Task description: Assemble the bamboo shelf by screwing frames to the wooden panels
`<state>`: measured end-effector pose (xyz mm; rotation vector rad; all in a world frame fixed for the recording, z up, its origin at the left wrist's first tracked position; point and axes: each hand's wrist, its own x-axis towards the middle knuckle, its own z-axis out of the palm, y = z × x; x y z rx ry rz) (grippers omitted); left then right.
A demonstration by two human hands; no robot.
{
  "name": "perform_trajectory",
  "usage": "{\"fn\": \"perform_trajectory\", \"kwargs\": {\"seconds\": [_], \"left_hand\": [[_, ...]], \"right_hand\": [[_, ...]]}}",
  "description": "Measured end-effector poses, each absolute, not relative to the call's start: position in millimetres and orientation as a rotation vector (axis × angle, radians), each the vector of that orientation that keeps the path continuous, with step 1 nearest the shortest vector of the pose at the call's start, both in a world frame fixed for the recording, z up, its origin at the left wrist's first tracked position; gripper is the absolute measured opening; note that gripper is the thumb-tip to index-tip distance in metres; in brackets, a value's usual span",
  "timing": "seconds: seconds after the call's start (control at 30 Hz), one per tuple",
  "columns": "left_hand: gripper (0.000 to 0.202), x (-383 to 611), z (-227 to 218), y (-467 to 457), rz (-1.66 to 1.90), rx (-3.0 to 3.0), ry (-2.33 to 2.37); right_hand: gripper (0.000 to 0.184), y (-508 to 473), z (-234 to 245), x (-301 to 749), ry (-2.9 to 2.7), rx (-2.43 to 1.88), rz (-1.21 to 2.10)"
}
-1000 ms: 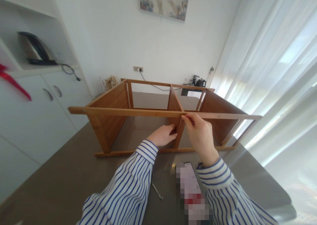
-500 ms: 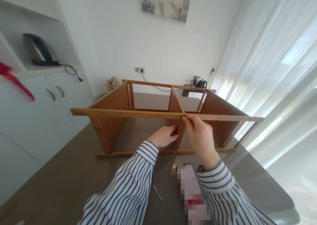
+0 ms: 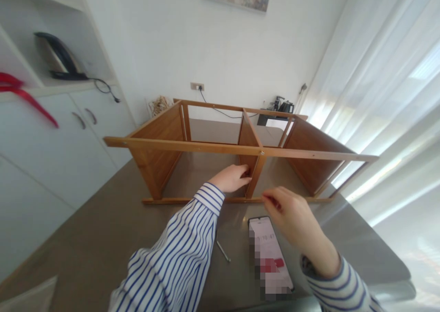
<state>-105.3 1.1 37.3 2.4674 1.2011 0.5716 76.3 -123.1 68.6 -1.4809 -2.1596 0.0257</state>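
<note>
A wooden shelf frame (image 3: 192,148) lies on its side on the table. My left hand (image 3: 234,177) grips the edge of its middle shelf board (image 3: 258,173), thumb on the near side and fingertips partly hidden. At the joint above, a small shiny screw head (image 3: 262,152) shows in the upper rail. My right hand (image 3: 286,207) hovers below and right of that joint, apart from the rail, fingers pinched together; whatever they may hold is hidden. A thin metal rod, likely a hex key (image 3: 223,250), lies on the table between my forearms.
A phone (image 3: 270,252) with its screen lit lies on the grey table (image 3: 103,229) below my right hand. At the left stand white cabinets (image 3: 99,133) with an electric kettle (image 3: 58,57) on a shelf. White curtains (image 3: 388,83) hang at the right.
My right hand has come off the upper rail and moved down toward me, uncovering the screw head. My left hand keeps its grip on the board. The view has tilted down slightly.
</note>
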Motion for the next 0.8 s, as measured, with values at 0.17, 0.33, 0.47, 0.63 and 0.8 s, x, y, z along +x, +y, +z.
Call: {"fn": "perform_trajectory", "kwargs": {"seconds": [0.17, 0.33, 0.47, 0.63, 0.8], "left_hand": [[0.02, -105.4, 37.8, 1.3, 0.564, 2.464, 1.182], [0.021, -105.6, 36.9, 0.2, 0.569, 2.451, 1.2], [0.023, -105.3, 36.9, -0.6, 0.559, 2.416, 1.22], [0.022, -105.5, 37.6, -0.7, 0.557, 2.419, 1.223], [0.023, -106.4, 36.7, 0.2, 0.579, 2.434, 1.2]], "right_hand": [[0.018, -158.7, 29.3, 37.3, -2.661, -1.523, 0.19], [0.018, -176.2, 5.0, 10.9, -2.727, -1.492, 0.27], [0.018, -175.0, 0.5, 10.9, -2.792, -1.426, 0.235], [0.02, -165.8, 5.0, 28.1, -2.637, -1.543, 0.39], [0.017, -155.7, 20.1, 56.5, -2.212, -1.457, 0.678]]}}
